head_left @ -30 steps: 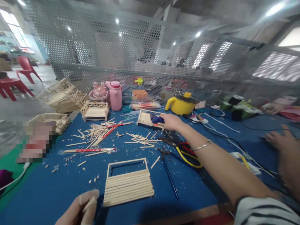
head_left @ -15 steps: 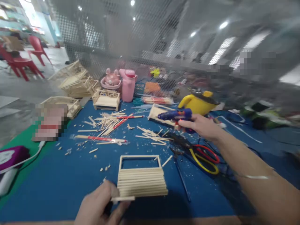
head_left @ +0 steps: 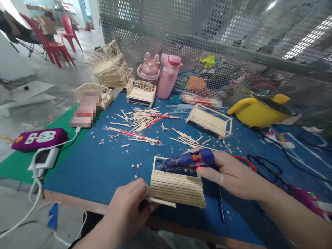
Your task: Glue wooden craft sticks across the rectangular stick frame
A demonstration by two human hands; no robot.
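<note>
A flat panel of pale wooden sticks (head_left: 177, 188), with an open frame at its far end, lies near the table's front edge. My left hand (head_left: 132, 204) is closed at its left side and pinches a loose stick (head_left: 163, 202) that points right. My right hand (head_left: 228, 173) is wrapped round a blue glue gun (head_left: 188, 159). The gun's metal tip points left, over the frame's far left corner; whether it touches the wood I cannot tell.
Loose sticks (head_left: 141, 119) and wrapped chopsticks (head_left: 135, 135) lie mid-table. Behind stand a small wooden bed (head_left: 141, 93), a pink bottle (head_left: 168, 76) and a yellow pot (head_left: 256, 110). A purple power strip (head_left: 38, 139) is at left, another wooden frame (head_left: 210, 121) at back right.
My right hand has brought the glue gun down and nearer, from the back of the table to over the panel's frame. My left hand still holds the stick. The view has shifted.
</note>
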